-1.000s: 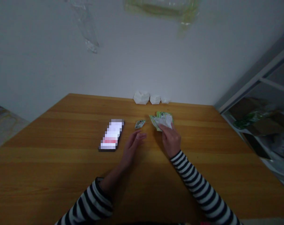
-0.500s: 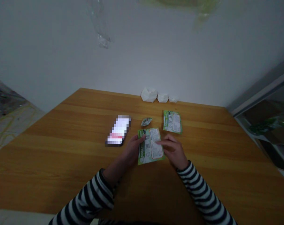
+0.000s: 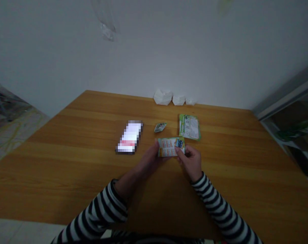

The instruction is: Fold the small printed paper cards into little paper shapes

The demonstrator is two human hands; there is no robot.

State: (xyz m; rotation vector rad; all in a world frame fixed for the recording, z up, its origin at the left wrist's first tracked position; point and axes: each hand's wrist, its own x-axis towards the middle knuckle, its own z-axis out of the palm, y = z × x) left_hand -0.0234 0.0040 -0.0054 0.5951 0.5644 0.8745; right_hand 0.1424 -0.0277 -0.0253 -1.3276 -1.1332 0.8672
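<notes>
Smaller now than half a second ago, the green-edged printed leaflet [image 3: 171,147] looks folded and sits between my hands, its long axis running crosswise in front of me. My left hand [image 3: 150,159] pinches its left end, while my right hand [image 3: 191,162] closes on its right end, just below a blue patch [image 3: 179,143]. Neither hand is clearly nearer; each holds one end. Just beyond lie a second printed leaflet [image 3: 189,127] and a small foil sachet [image 3: 160,127], with a phone [image 3: 128,137] farther left on the wooden table [image 3: 67,176].
</notes>
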